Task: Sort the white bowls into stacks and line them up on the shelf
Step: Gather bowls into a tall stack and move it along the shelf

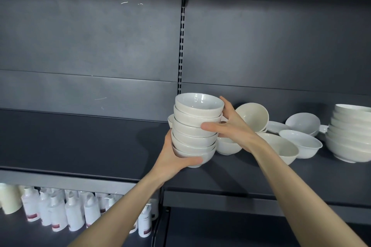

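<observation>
White, unpatterned bowls (197,126) are seen on a dark grey shelf (80,142). White bottles (74,210) with dark red labels are seen below.

Dark grey metal back panels (90,36) fill the view, split by a slotted upright (181,46) at twelve o'clock. At seven o'clock white bottles (60,210) crowd a lower shelf (12,233). Soft light falls at ten o'clock.

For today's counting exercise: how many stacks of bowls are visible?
2. One stack is held at centre; the other stack stands on the shelf, far right. The loose bowls between may hide more.
</observation>
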{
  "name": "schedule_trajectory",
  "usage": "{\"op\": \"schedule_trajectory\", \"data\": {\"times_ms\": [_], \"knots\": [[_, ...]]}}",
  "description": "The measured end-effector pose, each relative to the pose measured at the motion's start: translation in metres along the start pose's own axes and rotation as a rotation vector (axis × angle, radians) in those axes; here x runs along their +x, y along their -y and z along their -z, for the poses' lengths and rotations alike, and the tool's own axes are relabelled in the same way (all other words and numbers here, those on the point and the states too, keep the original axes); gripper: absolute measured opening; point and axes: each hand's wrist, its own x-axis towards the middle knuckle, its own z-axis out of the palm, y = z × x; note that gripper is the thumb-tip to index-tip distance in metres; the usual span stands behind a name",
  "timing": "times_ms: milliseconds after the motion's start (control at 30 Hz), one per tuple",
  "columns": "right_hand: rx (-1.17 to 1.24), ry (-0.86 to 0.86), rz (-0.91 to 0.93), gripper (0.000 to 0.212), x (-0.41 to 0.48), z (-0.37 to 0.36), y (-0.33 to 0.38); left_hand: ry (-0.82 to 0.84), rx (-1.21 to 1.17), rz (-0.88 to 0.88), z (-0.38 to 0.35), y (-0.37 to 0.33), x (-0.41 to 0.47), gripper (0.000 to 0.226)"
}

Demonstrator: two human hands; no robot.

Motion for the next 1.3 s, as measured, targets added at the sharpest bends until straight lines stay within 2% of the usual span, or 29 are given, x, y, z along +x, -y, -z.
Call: {"op": "schedule_trajectory", "data": {"times_ms": [167,367,667,933,1300], "knots": [[0.034,0.005,0.017,0.082,0.0,0.001,-0.008,-0.016,0.012,0.001,-0.002,0.0,-0.001,0.094],[0.059,0.029,0.016,0.075,0.002,0.003,-0.011,-0.028,0.031,0.023,-0.003,0.001,0.0,0.093],[0.069,0.068,0.024,0.072,0.003,0.006,-0.009,-0.031,0.084,0.065,0.0,0.003,0.004,0.115],[0.087,0.064,0.036,0.074,0.003,0.009,-0.014,-0.043,0.118,0.107,-0.002,0.005,0.007,0.12],[0.091,0.026,0.017,0.075,0.007,0.012,-0.015,0.022,0.112,0.121,-0.005,0.005,0.019,0.122]]}}
